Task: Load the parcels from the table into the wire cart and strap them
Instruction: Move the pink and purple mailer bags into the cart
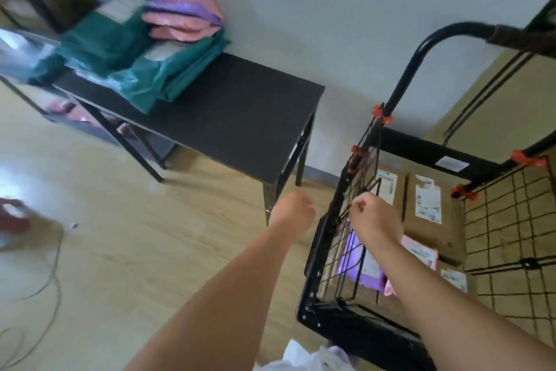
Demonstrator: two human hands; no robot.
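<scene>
Right now your right hand (371,215) pinches a black wire on the side panel of the wire cart (346,328). Left hand (296,211) is clenched beside it, holding nothing. Boxes (430,220) and mailers (419,250) lie in the cart. Teal, pink and purple parcels (144,39) sit stacked on the table (240,118).

One table (240,118), one cart (355,325), two hands (293,214) (374,215)

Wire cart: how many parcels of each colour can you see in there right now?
Brown cardboard boxes: 3
Purple mailer: 1
Pink mailer: 1
Total: 5 parcels in view in the wire cart; others may lie hidden underneath.
</scene>
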